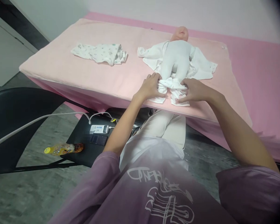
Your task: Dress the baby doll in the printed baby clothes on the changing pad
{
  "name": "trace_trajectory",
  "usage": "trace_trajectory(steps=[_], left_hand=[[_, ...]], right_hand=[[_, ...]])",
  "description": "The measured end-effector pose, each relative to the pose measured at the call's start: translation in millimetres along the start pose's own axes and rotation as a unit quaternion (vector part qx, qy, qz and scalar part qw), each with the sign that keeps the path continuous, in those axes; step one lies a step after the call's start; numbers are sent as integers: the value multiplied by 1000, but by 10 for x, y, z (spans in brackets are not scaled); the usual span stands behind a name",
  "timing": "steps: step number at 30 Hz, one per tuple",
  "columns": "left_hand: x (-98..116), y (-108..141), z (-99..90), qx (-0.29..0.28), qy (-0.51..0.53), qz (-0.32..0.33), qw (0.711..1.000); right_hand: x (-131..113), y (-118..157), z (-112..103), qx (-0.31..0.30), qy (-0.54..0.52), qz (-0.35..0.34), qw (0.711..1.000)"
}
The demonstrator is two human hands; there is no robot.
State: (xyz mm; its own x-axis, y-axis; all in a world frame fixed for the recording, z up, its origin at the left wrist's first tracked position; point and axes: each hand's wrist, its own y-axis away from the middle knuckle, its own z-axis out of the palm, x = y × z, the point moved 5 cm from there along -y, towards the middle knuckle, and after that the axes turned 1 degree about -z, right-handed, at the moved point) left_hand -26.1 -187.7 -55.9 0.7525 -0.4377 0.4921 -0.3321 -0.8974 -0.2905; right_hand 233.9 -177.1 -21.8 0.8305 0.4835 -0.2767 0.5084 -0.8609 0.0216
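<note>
A baby doll (pixel 177 56) with a soft white body lies on its back, its head at the far side of the table. Under it a white baby shirt (pixel 203 67) is spread with both sleeves out to the sides. White baby pants (pixel 170 83) are bunched around the ends of the doll's legs, and its feet are hidden in the cloth. My left hand (pixel 151 87) grips the pants' left side, fingers curled over the cloth. On the other side my right hand (pixel 196 90) pinches the waistband, its thumb along the right pant leg.
A folded patterned garment (pixel 100 53) lies left on the pink-covered table (pixel 60 59). Below, a black chair (pixel 81 155) holds a yellow-capped bottle (pixel 64 149), a phone (pixel 99 139) and a white power bank (pixel 99 128) with a white cable (pixel 49 115) running left.
</note>
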Motion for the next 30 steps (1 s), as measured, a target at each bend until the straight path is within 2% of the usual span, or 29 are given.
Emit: trace_trajectory(steps=[3,9,12,15,17,20,23,25,27,30], left_hand=[[79,115,20,22,-27,16,999],[127,305,81,76,-95,61,991],[104,340,118,120,-105,72,985],[109,408,137,153,-91,72,981],[160,500,128,144,-82,64,984],[327,714,48,87,-76,51,992],[580,934,-161,21,-35,64,997],[765,990,-384,-17,16,75,997],[955,925,-660,-55,68,83,993],[1258,614,-1164,-106,123,111,981]], right_hand=[[-90,133,77,-10,17,-20,1000],[-303,416,169,66,44,-59,995],[-407,535,273,121,98,-48,987],[-480,665,402,174,124,-8,977],[-530,776,456,190,107,23,976],[-659,983,452,162,43,40,985],[-804,1228,306,102,-51,43,993],[-837,1382,97,73,-106,66,990],[-797,1482,-214,62,-126,97,985],[-659,1455,-820,95,-77,113,986]])
